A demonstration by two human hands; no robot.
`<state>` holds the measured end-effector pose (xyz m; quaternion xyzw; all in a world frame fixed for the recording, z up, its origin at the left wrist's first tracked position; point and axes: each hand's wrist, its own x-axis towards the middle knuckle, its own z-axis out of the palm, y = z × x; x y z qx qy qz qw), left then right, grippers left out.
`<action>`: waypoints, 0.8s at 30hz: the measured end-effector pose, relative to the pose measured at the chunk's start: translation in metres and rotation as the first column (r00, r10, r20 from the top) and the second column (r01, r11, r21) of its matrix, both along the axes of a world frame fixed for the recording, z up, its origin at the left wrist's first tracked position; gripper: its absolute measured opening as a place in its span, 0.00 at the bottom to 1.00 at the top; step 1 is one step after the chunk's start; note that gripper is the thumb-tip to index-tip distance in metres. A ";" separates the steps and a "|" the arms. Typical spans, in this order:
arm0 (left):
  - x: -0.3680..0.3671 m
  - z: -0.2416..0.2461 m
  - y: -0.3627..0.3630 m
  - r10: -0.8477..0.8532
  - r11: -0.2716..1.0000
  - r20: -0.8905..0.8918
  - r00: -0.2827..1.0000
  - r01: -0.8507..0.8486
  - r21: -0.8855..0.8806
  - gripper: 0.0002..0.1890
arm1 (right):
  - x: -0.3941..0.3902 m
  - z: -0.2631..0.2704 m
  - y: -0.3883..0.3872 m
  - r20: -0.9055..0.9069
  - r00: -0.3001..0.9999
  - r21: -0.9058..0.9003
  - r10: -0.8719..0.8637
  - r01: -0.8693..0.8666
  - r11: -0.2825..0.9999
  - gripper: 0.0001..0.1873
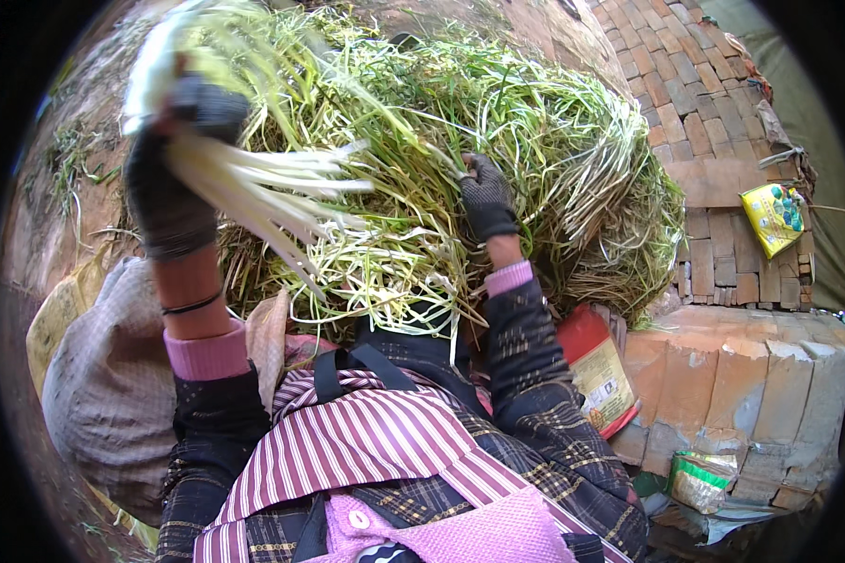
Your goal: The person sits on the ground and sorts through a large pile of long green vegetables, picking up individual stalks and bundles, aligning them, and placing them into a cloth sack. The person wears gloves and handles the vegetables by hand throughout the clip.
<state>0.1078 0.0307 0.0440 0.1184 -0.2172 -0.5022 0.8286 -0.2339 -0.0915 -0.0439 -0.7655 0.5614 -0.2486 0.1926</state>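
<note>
My left hand (183, 134), in a dark worn glove, is raised at the upper left. It is closed around a bunch of long pale plant stalks (274, 183), blurred, with white ends pointing right and leaves above. My right hand (487, 186), in a dark mesh glove with bare fingertips, rests at the middle of a large heap of green and yellow leafy stalks (422, 91). Its fingers are bent at the end of a thin stalk (445, 159). Pale, tangled leaves (387, 264) lie close to my lap.
A grey woven sack (113, 394) bulges at my left. On the right are a red and beige printed bag (595, 366), a low brick ledge (725, 380), brick paving (708, 127) with a yellow packet (773, 218), and a green and white packet (702, 481).
</note>
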 end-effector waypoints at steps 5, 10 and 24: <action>0.040 0.026 0.016 -0.188 0.850 -0.217 0.958 0.048 -0.524 0.21 | -0.043 -0.040 -0.041 -0.479 0.875 0.026 -0.067 0.091 0.996 0.15; 0.008 0.001 -0.016 -0.268 0.869 -0.062 0.961 0.213 -0.447 0.16 | -0.048 -0.038 -0.029 -0.491 0.869 0.004 -0.057 0.067 0.998 0.13; -0.159 -0.048 -0.027 -0.557 0.709 -0.063 0.828 0.514 0.483 0.14 | -0.040 0.059 0.043 0.534 0.843 0.215 -0.064 -0.061 0.975 0.03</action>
